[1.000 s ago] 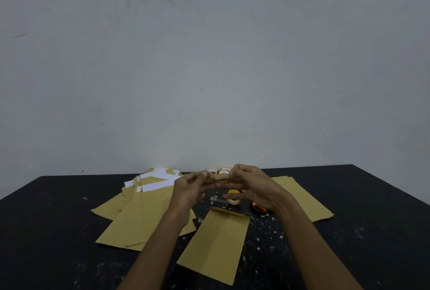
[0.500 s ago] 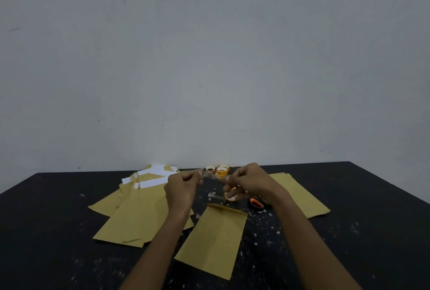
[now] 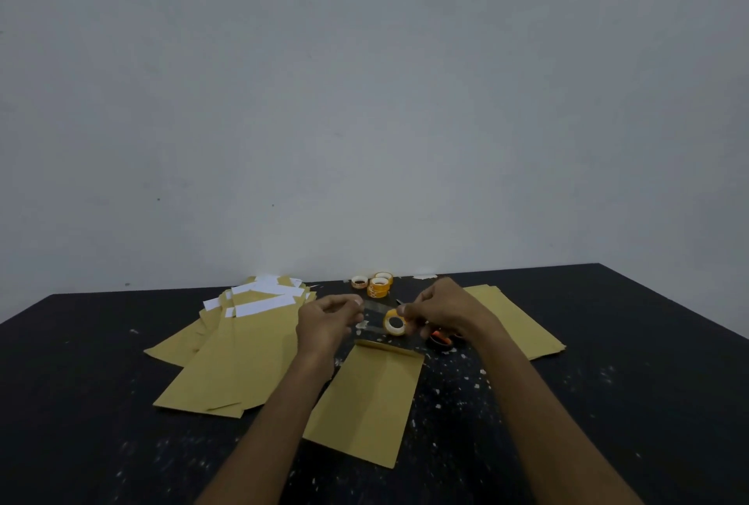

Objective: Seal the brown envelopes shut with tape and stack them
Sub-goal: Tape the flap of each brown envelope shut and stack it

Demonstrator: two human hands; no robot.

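Note:
A single brown envelope [image 3: 367,399] lies flat on the black table [image 3: 608,403] in front of me, its flap end pointing away. Above that far end my left hand [image 3: 326,322] and my right hand [image 3: 444,312] hold a strip of clear tape [image 3: 375,307] stretched between them, each pinching one end. A yellow tape roll [image 3: 394,324] lies on the table just below the strip, by my right fingers.
A loose pile of brown envelopes [image 3: 227,354] with white strips on their flaps lies to the left. More brown envelopes [image 3: 518,322] lie to the right. Several tape rolls [image 3: 377,285] stand at the back by the wall. An orange-and-black object [image 3: 441,339] sits under my right wrist.
My hands have drawn apart, and the clear tape strip now spans a wider gap between them. They have also dropped a little closer to the envelope's far end.

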